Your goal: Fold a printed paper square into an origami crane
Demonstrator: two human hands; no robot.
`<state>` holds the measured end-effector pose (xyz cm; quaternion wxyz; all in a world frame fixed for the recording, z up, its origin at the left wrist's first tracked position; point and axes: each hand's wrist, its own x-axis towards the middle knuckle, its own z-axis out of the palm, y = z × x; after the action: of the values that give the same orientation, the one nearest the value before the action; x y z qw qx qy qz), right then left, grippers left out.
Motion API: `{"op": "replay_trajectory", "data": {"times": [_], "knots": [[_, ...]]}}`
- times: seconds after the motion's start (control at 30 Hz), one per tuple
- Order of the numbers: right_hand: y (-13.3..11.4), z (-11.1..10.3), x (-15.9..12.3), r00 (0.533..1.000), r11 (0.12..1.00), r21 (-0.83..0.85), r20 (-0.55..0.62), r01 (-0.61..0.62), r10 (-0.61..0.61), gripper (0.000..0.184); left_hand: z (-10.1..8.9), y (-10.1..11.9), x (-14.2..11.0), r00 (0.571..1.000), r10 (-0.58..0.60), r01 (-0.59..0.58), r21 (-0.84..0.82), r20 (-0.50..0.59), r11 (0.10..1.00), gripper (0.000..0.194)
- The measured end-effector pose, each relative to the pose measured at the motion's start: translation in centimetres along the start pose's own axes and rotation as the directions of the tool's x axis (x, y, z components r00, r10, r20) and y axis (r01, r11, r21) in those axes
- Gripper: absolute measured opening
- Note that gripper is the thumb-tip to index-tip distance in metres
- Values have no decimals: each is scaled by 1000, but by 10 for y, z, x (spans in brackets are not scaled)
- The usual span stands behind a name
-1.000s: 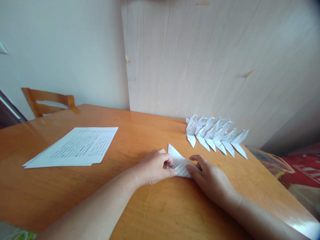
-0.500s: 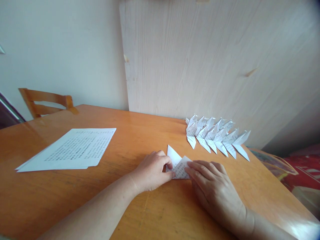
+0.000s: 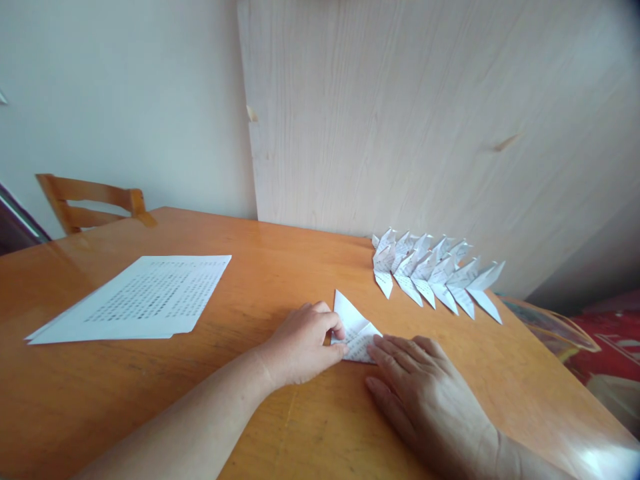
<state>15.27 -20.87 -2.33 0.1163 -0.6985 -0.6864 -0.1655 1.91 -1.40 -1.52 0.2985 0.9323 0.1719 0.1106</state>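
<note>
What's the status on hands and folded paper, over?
Left hand: thumb and forefinger at left side of folded paper. Right hand: palm down, fingertips on its right side. Printed sheets left, folded pieces right, both apart from hands.

Dark-printed white folded paper (image 3: 357, 335), orange-brown table (image 3: 280, 273), pale wood-grained panel (image 3: 390, 120)

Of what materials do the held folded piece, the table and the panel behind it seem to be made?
Folded piece: matte paper, by its crisp creases and printed rows. Table: probably varnished wood, by its orange streaks and bright glare. Panel: wood or laminate, pale and dull; grain streaks leave it open.
</note>
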Motion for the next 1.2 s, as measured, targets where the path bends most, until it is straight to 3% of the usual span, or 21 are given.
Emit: {"op": "replay_trajectory", "data": {"times": [0.2,0.57,0.77,1.2], "knots": [[0,1,2,999,996,75,-16,-44,45,27,-1,-1,0,1000,12,-12,-4,26,1000,10],[2,1,-1,999,997,67,-5,-36,37,28,-9,-7,2,992,42,-35,-59,117,998,34],[2,2,0,999,999,46,-18,-27,28,28,-9,-1,0,996,22,-22,0,85,1000,13],[2,2,-1,999,999,38,11,-35,35,28,-5,1,-1,998,29,-30,18,53,999,15]]}}
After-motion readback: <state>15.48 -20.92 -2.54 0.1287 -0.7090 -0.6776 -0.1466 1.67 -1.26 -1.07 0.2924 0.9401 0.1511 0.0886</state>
